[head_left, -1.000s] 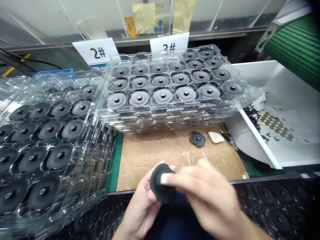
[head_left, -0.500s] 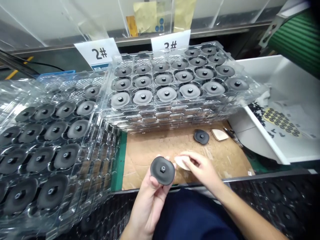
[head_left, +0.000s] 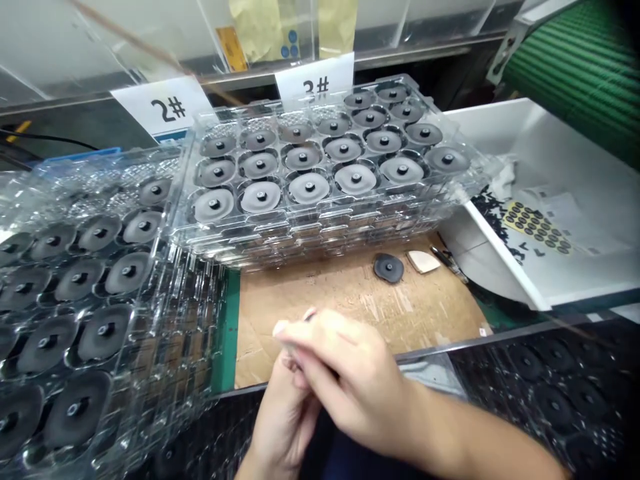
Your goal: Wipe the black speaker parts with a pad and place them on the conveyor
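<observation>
My right hand [head_left: 355, 360] is closed and lies across the top of my left hand [head_left: 280, 413], over the cardboard's front edge. A small white tip of a pad [head_left: 280, 328] shows at its fingertips. Beneath it, my left hand grips a round black rubber disc [head_left: 311, 313], of which only a sliver of dark rim is visible. Beyond the hands, another black disc with a central stud [head_left: 389, 267] rests on the cardboard sheet [head_left: 310, 293]. Beside that disc sits a cream, wedge-shaped pad [head_left: 423, 261].
Stacked clear trays [head_left: 310, 223] of black discs stand behind the cardboard, and more trays [head_left: 165, 333] rise at left. To the right, a white bin [head_left: 595, 267] contains small black bits and a yellow sticker sheet [head_left: 537, 227]. A dark pen-like tool [head_left: 449, 263] lies near the cream pad.
My right hand has moved left with the white pad and come over the disc in my left hand, covering it. The camera view has shifted slightly.
</observation>
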Demonstrator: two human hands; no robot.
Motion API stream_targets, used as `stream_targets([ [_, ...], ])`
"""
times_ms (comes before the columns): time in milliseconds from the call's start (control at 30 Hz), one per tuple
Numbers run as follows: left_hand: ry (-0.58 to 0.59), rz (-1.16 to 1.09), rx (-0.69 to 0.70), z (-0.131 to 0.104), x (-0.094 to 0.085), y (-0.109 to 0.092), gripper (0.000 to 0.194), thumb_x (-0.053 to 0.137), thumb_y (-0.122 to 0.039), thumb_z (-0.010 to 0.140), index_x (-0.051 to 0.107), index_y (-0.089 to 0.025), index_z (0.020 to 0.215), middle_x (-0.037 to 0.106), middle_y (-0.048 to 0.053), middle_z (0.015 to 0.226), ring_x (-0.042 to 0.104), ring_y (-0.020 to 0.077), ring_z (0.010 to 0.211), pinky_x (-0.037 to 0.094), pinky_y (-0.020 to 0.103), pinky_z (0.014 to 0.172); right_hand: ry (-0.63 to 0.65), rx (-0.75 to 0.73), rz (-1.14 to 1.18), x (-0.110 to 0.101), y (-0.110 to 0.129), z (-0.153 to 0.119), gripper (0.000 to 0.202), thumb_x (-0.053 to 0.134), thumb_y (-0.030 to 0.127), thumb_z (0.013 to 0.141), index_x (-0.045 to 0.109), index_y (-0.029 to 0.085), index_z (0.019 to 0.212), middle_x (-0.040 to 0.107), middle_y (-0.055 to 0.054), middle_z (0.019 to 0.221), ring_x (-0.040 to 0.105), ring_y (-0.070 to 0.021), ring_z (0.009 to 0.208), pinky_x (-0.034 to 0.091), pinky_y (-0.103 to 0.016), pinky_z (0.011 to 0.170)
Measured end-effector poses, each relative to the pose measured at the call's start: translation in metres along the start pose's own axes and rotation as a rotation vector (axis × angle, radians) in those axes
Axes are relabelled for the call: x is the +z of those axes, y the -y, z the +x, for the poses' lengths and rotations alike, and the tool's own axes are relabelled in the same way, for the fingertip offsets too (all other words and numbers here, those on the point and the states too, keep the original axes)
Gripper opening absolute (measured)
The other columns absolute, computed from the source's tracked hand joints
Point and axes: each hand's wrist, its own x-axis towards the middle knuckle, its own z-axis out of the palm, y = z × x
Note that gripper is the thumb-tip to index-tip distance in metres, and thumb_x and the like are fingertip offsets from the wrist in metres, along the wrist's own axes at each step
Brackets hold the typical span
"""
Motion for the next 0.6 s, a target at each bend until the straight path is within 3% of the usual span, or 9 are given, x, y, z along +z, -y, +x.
stream_targets([
  [100, 0.017, -0.034, 0.006, 0.000, 0.001, -0.001, 0.059, 0.075, -0.033, 0.062, 0.056, -0.029, 0.118, 0.063, 0.005, 0.115, 0.055, 0.0248, 0.110, 0.044, 0.032, 0.094, 0.207, 0.090, 0.068, -0.007, 0.003, -0.003, 0.022, 0.045, 0.010, 0.088, 0.061, 0.019, 0.098, 0.064, 0.000, 0.090, 0.058, -0.0098, 0.084, 0.046, -0.019, 0.077],
  [133, 0.031, -0.040, 0.006, 0.001, 0.003, -0.001, 0.057, 0.075, -0.033, 0.061, 0.058, -0.028, 0.115, 0.064, 0.005, 0.112, 0.055, 0.0249, 0.110, 0.044, 0.032, 0.095, 0.218, 0.113, 0.054, -0.008, 0.003, -0.003, 0.021, 0.045, 0.009, 0.088, 0.062, 0.020, 0.095, 0.064, 0.001, 0.089, 0.058, -0.0092, 0.083, 0.045, -0.019, 0.076],
  [267, 0.067, -0.023, -0.026, 0.003, 0.013, -0.002, 0.041, 0.074, -0.031, 0.064, 0.065, -0.023, 0.104, 0.069, 0.004, 0.099, 0.058, 0.0227, 0.105, 0.043, 0.030, 0.095, -0.051, -0.003, -0.051, -0.006, 0.001, 0.002, 0.024, 0.043, 0.014, 0.089, 0.059, 0.014, 0.107, 0.063, -0.005, 0.087, 0.057, -0.0132, 0.079, 0.047, -0.025, 0.076],
  [333, 0.042, -0.010, -0.053, 0.002, 0.015, -0.004, 0.043, 0.073, -0.028, 0.066, 0.063, -0.024, 0.108, 0.067, 0.005, 0.106, 0.058, 0.0214, 0.106, 0.044, 0.028, 0.094, -0.031, -0.040, 0.000, -0.008, -0.001, -0.002, 0.025, 0.043, 0.013, 0.089, 0.058, 0.012, 0.109, 0.063, -0.006, 0.089, 0.057, -0.0132, 0.080, 0.047, -0.024, 0.076],
  [400, 0.028, 0.004, -0.068, 0.003, 0.014, -0.006, 0.051, 0.075, -0.027, 0.064, 0.060, -0.025, 0.113, 0.064, 0.006, 0.115, 0.057, 0.0218, 0.107, 0.045, 0.028, 0.093, 0.108, 0.025, 0.059, -0.016, -0.003, -0.011, 0.023, 0.046, 0.010, 0.087, 0.060, 0.016, 0.105, 0.064, -0.002, 0.090, 0.058, -0.0107, 0.081, 0.047, -0.020, 0.075],
  [467, 0.050, -0.001, -0.060, 0.004, 0.013, -0.006, 0.057, 0.077, -0.030, 0.059, 0.059, -0.025, 0.113, 0.062, 0.008, 0.117, 0.057, 0.0227, 0.107, 0.046, 0.028, 0.091, 0.150, 0.115, 0.027, -0.026, -0.005, -0.022, 0.021, 0.048, 0.010, 0.087, 0.061, 0.020, 0.101, 0.063, 0.000, 0.087, 0.058, -0.0092, 0.078, 0.047, -0.018, 0.072],
  [600, 0.084, -0.044, 0.039, 0.009, 0.019, -0.005, 0.057, 0.079, -0.030, 0.055, 0.062, -0.026, 0.109, 0.066, 0.004, 0.112, 0.058, 0.0205, 0.105, 0.045, 0.025, 0.091, -0.061, 0.105, -0.228, -0.033, -0.005, -0.033, 0.026, 0.046, 0.009, 0.085, 0.059, 0.015, 0.107, 0.061, -0.005, 0.081, 0.058, -0.0146, 0.074, 0.049, -0.026, 0.071],
])
